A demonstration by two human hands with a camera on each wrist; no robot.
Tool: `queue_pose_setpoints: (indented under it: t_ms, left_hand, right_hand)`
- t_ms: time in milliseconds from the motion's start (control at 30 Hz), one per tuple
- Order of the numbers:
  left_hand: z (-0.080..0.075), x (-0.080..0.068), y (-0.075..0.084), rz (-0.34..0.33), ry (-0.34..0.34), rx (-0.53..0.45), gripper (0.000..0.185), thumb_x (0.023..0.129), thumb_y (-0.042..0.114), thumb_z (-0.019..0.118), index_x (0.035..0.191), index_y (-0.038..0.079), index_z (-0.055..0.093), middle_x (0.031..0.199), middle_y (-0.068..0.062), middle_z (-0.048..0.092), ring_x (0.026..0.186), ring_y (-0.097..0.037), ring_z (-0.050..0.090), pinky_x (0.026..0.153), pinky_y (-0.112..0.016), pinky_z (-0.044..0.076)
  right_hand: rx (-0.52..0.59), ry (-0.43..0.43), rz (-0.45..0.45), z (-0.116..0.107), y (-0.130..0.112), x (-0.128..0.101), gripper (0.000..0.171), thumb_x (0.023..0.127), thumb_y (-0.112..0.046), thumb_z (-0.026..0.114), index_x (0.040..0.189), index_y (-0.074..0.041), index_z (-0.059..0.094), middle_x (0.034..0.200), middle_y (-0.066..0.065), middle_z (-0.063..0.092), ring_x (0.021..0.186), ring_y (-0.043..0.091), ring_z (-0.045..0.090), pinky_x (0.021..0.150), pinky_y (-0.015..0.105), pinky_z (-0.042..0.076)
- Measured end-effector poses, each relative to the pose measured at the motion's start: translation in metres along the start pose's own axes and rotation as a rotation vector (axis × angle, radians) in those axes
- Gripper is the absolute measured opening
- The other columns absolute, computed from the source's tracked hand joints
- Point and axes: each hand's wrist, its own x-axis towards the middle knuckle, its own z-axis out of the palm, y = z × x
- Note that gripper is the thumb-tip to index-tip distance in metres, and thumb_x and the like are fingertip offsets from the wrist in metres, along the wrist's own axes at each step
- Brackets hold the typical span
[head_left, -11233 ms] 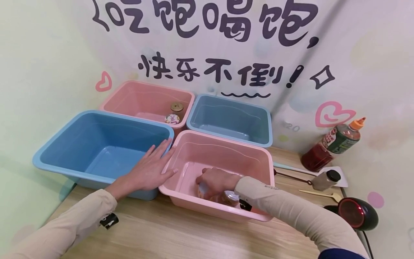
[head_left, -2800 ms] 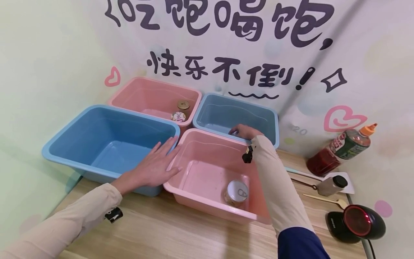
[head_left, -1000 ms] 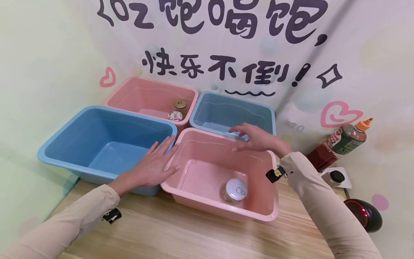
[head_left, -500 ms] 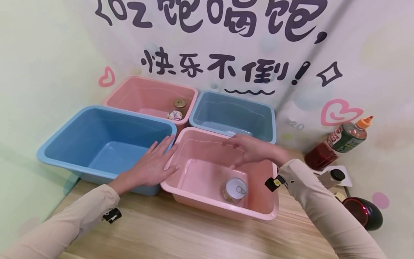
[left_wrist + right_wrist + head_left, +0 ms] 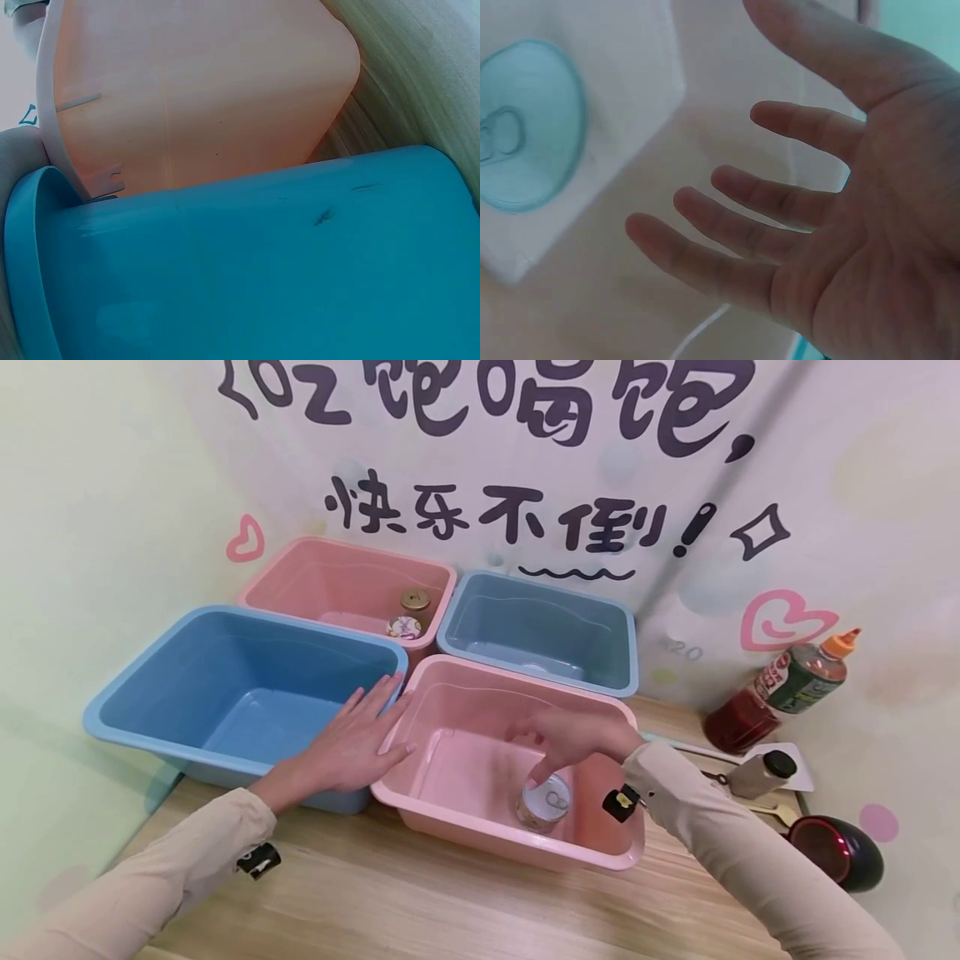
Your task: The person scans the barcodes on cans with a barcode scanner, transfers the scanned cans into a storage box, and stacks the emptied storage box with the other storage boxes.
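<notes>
My left hand (image 5: 352, 739) lies with straight fingers across the meeting rims of the front blue bin (image 5: 247, 758) and the front pink bin (image 5: 480, 835). Inside that pink bin stands a tin can (image 5: 542, 806) with a pale pull-ring lid, upright near the front right. Over it hovers my right hand (image 5: 573, 735), holding nothing, its fingers spread and its thumb overlapping the lid's edge in the head view. The right wrist view shows the bare palm (image 5: 885, 247) and the can's lid (image 5: 536, 135) off beyond the fingertips.
Behind are a pink bin (image 5: 262, 578) with two cans (image 5: 415, 600) at its right end and a blue bin (image 5: 632, 643). On the right are a sauce bottle (image 5: 780, 693), a small black-capped jar (image 5: 761, 774), a spatula (image 5: 791, 764) and a black device (image 5: 840, 853).
My right hand gripped something beside the can earlier, then reached into the rear blue bin. It has since come back, lowering over the remaining can. My left hand has stayed put.
</notes>
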Motion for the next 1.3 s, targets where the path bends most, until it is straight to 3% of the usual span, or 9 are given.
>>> queue_pose_setpoints:
  t_ms: [133, 333, 533, 733, 833, 1000, 1300]
  left_hand:
    - [0.001, 0.000, -0.001, 0.000, 0.006, -0.011, 0.071, 0.100, 0.040, 0.053, 0.156, 0.004, 0.030, 0.168, -0.019, 0.011, 0.155, -0.040, 0.009, 0.123, -0.062, 0.011]
    - [0.001, 0.000, -0.001, -0.002, 0.007, -0.018, 0.072, 0.099, 0.040, 0.054, 0.156, 0.004, 0.029, 0.168, -0.019, 0.010, 0.155, -0.041, 0.009, 0.122, -0.063, 0.011]
    - [0.001, 0.000, -0.001, -0.008, 0.000, -0.028, 0.072, 0.100, 0.039, 0.055, 0.157, 0.004, 0.029, 0.168, -0.018, 0.010, 0.155, -0.040, 0.008, 0.122, -0.063, 0.010]
    - [0.002, 0.001, -0.002, -0.012, -0.018, -0.020, 0.073, 0.100, 0.042, 0.053, 0.157, 0.004, 0.027, 0.169, -0.017, 0.008, 0.156, -0.039, 0.006, 0.123, -0.062, 0.010]
    - [0.002, 0.002, -0.002, -0.009, -0.018, -0.017, 0.074, 0.100, 0.043, 0.053, 0.157, 0.005, 0.027, 0.169, -0.017, 0.008, 0.156, -0.039, 0.006, 0.123, -0.062, 0.010]
    - [0.002, 0.003, -0.003, -0.017, -0.025, -0.019, 0.075, 0.099, 0.044, 0.054, 0.158, 0.005, 0.027, 0.169, -0.017, 0.007, 0.156, -0.039, 0.005, 0.123, -0.062, 0.009]
    - [0.001, 0.003, -0.002, -0.024, -0.036, -0.023, 0.075, 0.100, 0.043, 0.053, 0.158, 0.005, 0.026, 0.169, -0.017, 0.007, 0.156, -0.038, 0.004, 0.123, -0.061, 0.008]
  right_hand:
    - [-0.023, -0.044, 0.046, 0.007, -0.001, 0.010, 0.067, 0.076, -0.030, 0.087, 0.136, -0.019, 0.060, 0.140, 0.003, 0.060, 0.128, 0.030, 0.056, 0.106, 0.050, 0.048]
    - [-0.032, -0.115, 0.179, 0.016, -0.002, 0.019, 0.067, 0.073, -0.033, 0.088, 0.134, -0.031, 0.061, 0.142, -0.005, 0.056, 0.130, 0.022, 0.051, 0.111, 0.050, 0.044]
    - [0.042, -0.174, 0.283, 0.022, 0.001, 0.026, 0.070, 0.075, -0.029, 0.087, 0.138, -0.027, 0.058, 0.142, 0.004, 0.052, 0.120, 0.025, 0.049, 0.093, 0.045, 0.054]
    - [0.162, -0.111, 0.422, 0.032, 0.005, 0.029, 0.080, 0.060, -0.036, 0.094, 0.133, -0.030, 0.063, 0.130, 0.000, 0.057, 0.109, 0.027, 0.056, 0.088, 0.045, 0.057]
    - [0.196, -0.118, 0.464, 0.037, 0.007, 0.031, 0.081, 0.061, -0.035, 0.094, 0.135, -0.025, 0.062, 0.130, -0.002, 0.057, 0.114, 0.028, 0.053, 0.094, 0.050, 0.055]
    - [0.165, -0.182, 0.467, 0.045, 0.013, 0.038, 0.071, 0.069, -0.033, 0.090, 0.132, -0.017, 0.062, 0.125, 0.001, 0.058, 0.118, 0.027, 0.048, 0.100, 0.050, 0.051]
    - [0.053, -0.227, 0.400, 0.053, 0.015, 0.041, 0.051, 0.074, -0.031, 0.088, 0.117, -0.014, 0.066, 0.108, 0.002, 0.059, 0.103, 0.022, 0.055, 0.088, 0.038, 0.057]
